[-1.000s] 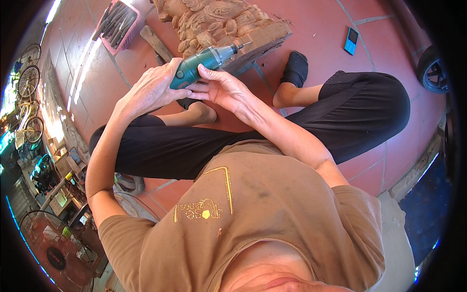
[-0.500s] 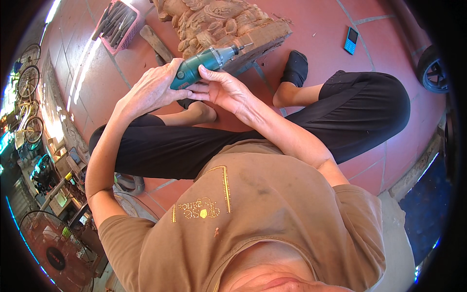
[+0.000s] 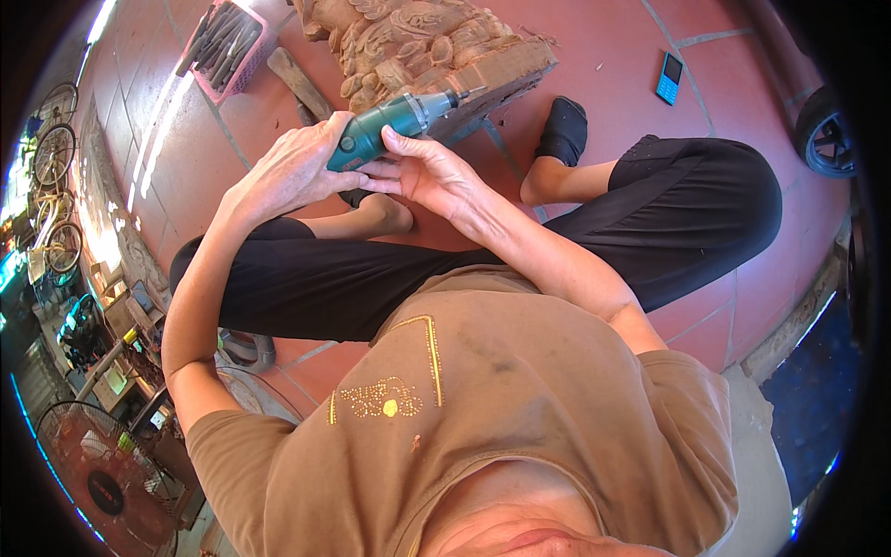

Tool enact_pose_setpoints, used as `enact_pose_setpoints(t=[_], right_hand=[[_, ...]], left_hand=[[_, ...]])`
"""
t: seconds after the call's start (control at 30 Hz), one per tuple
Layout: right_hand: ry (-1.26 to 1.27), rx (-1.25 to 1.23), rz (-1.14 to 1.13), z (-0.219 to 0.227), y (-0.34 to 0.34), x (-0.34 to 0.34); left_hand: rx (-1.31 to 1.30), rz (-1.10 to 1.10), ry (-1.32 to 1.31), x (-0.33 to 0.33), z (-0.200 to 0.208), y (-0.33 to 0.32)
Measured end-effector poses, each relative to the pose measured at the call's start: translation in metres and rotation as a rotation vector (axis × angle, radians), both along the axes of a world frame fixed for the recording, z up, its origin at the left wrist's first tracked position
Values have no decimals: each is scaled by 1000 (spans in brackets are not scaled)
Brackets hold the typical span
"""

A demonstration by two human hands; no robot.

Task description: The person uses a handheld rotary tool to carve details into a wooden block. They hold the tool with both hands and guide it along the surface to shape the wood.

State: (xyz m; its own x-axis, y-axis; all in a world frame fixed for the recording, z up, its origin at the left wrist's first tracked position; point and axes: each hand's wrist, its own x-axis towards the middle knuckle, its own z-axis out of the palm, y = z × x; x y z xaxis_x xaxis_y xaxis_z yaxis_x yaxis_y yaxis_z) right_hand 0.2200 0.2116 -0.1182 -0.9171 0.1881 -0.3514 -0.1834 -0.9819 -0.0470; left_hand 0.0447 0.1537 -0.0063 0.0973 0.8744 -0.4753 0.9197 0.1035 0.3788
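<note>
A green rotary tool (image 3: 388,126) with a grey collar and a thin metal bit lies across both my hands, its bit pointing right and away from me. My left hand (image 3: 295,167) wraps round the tool's rear end. Under and beside the body, my right hand (image 3: 429,173) grips it with the thumb resting on the casing and the fingers curled beneath. Just beyond the tool stands a carved wooden piece (image 3: 418,42) with rounded relief shapes and a flat base edge. The bit's tip appears in front of that base; whether they touch, I cannot tell.
A pink basket (image 3: 251,70) of carving tools sits at the far left, with a wooden mallet (image 3: 302,84) near it. A blue keypad phone (image 3: 669,78) lies on the red tiles at the right. A black wheel (image 3: 826,135) is at the right edge, a fan (image 3: 104,492) lower left.
The tool has shifted very slightly to the right in my hands. Otherwise my hands, the carving and the surroundings look the same.
</note>
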Motion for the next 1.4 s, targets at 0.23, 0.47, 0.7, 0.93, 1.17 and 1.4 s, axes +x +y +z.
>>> enact_pose_setpoints(t=[0.23,0.47,0.7,0.93,1.17,1.4], right_hand=[[9,2,2,-3,-2,0],[25,-17,-21,-4,-9,1],[41,-21,-18,-5,-7,2],[22,-18,-34,-3,-7,1],[14,-11,-21,-5,-5,2],[12,5,-12,-5,-4,3]], left_hand=[[-5,-9,-8,0,2,1],[0,-36,-23,-2,-1,0],[9,-16,-5,0,1,0],[-9,-4,-25,0,2,1],[-4,29,-46,0,-4,-2],[-15,18,-39,0,-5,-2]])
